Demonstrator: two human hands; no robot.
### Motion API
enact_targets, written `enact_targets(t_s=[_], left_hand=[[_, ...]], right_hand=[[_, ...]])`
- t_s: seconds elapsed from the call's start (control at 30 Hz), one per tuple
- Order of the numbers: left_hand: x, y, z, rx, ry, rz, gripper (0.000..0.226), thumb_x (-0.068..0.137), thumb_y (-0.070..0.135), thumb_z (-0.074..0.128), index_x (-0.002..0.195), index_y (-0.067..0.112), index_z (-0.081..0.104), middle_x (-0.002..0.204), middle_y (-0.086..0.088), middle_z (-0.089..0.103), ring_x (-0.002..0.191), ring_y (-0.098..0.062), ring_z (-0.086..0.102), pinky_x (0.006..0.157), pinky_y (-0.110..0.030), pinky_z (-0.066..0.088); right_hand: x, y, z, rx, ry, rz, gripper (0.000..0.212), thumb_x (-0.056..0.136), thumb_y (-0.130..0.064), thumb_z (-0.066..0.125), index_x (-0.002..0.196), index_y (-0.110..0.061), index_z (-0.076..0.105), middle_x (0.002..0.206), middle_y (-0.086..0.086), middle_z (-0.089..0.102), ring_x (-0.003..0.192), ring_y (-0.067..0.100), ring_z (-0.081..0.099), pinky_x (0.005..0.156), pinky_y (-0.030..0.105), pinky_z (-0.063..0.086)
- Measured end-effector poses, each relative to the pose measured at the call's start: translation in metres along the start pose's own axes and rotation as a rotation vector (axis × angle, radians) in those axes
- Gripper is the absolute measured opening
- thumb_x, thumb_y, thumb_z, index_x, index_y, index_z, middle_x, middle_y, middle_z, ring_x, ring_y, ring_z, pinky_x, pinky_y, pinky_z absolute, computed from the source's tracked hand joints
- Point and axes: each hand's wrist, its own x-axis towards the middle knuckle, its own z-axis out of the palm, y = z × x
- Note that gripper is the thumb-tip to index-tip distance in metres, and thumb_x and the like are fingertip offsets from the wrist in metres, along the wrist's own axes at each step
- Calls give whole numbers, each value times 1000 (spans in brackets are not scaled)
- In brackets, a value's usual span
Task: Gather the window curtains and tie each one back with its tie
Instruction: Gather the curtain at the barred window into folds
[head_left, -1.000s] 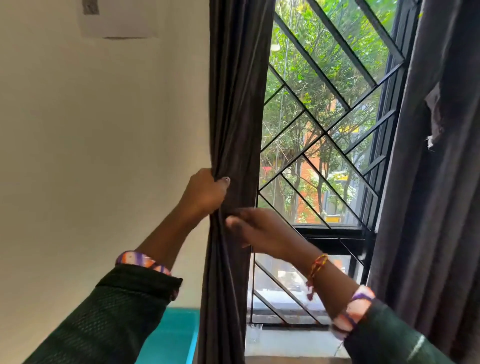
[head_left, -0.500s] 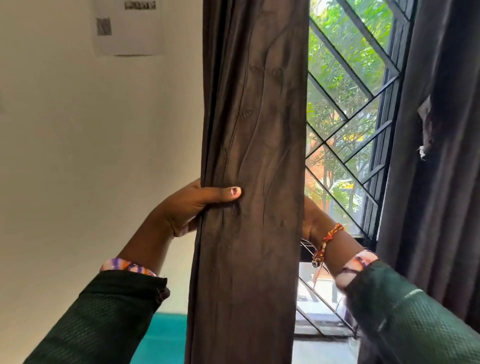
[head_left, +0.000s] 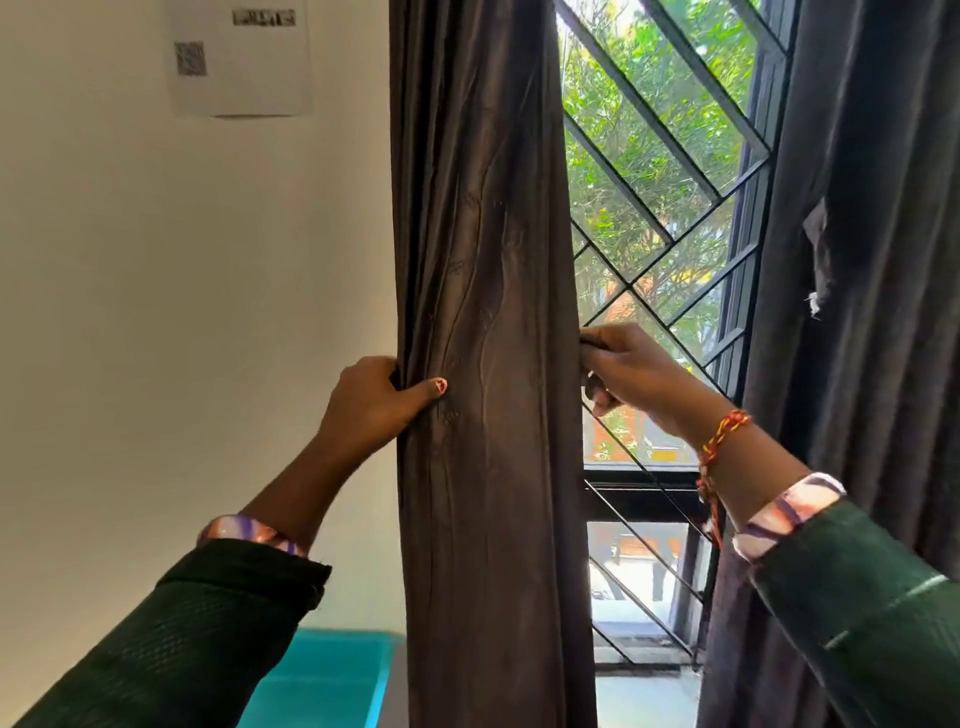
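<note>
The left curtain (head_left: 488, 322) is dark brown and hangs as a broad folded band in front of the window's left side. My left hand (head_left: 371, 402) grips its left edge, thumb pressed across the front of the cloth. My right hand (head_left: 631, 374) pinches the curtain's right edge with curled fingers. The right curtain (head_left: 862, 260) is dark grey and hangs loose at the right, with a small torn patch showing pale. No tie can be seen.
A window (head_left: 670, 218) with a black diagonal grille shows green trees outside. A cream wall (head_left: 156, 312) lies to the left, with a sheet of paper (head_left: 241, 57) stuck high up. A turquoise surface (head_left: 322, 680) sits low beside the curtain.
The left curtain, bunched narrow a second ago, now spreads wider between my hands. My right hand has come out from behind the cloth and holds its right edge. The view shifted right and closer.
</note>
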Motion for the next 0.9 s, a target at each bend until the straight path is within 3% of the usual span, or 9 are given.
enact_targets(t_s=[0.07,0.17,0.27,0.4,0.53,0.63,0.73,0.83,0.9], left_hand=[[-2,-1,10,126,179,44,40,76,41,70,90,4,65,80,-8,64,73,-21,59,61,-25,43],[-8,2,21,81,324,81,42,67,43,77,76,7,56,69,0,54,63,-15,51,53,-20,33],[-15,12,28,18,390,41,52,65,40,80,94,9,49,80,0,53,71,-17,50,62,-26,38],[-19,28,34,140,399,48,51,77,29,73,111,10,39,91,-9,61,82,-33,60,65,-31,36],[-17,27,33,278,354,357,23,84,20,60,98,8,47,81,-12,63,73,-40,59,58,-36,39],[-12,23,26,130,174,548,22,75,19,53,92,5,54,80,-13,64,70,-35,60,59,-38,49],[-11,20,19,-78,22,612,27,68,11,57,95,7,60,81,-2,63,69,1,56,63,-7,44],[-12,13,16,-108,8,585,30,68,8,61,97,13,63,83,3,63,75,12,56,65,-4,44],[-11,9,14,-124,79,591,23,70,11,62,92,5,67,82,-4,68,74,4,59,64,-8,46]], right_hand=[[-2,-6,-3,-124,40,-104,29,94,-1,37,82,-7,62,61,5,51,36,8,41,39,21,44],[-7,-6,-3,-365,218,-309,29,90,-4,39,99,-12,66,71,13,64,51,22,56,55,33,51],[-20,-2,7,-657,551,-482,37,83,-18,45,113,-15,66,69,18,68,64,37,64,55,40,53],[-23,-7,24,-942,733,-813,25,78,-27,53,85,-14,73,59,4,67,57,29,64,45,29,49],[-19,-12,38,-1022,716,-1041,11,77,-13,63,80,-8,72,75,7,68,77,29,62,70,35,48],[-15,-18,48,-956,529,-1150,13,82,-6,58,82,-6,70,91,10,69,93,28,60,97,36,41],[-12,-25,47,-910,334,-1033,19,77,-8,53,87,-8,70,86,7,70,86,27,66,86,35,50],[-11,-37,45,-786,219,-805,26,77,-9,46,90,-8,68,79,12,68,80,32,64,67,40,55],[-7,-43,45,-707,181,-729,26,78,-10,43,90,-8,66,78,13,65,77,34,60,64,43,51]])
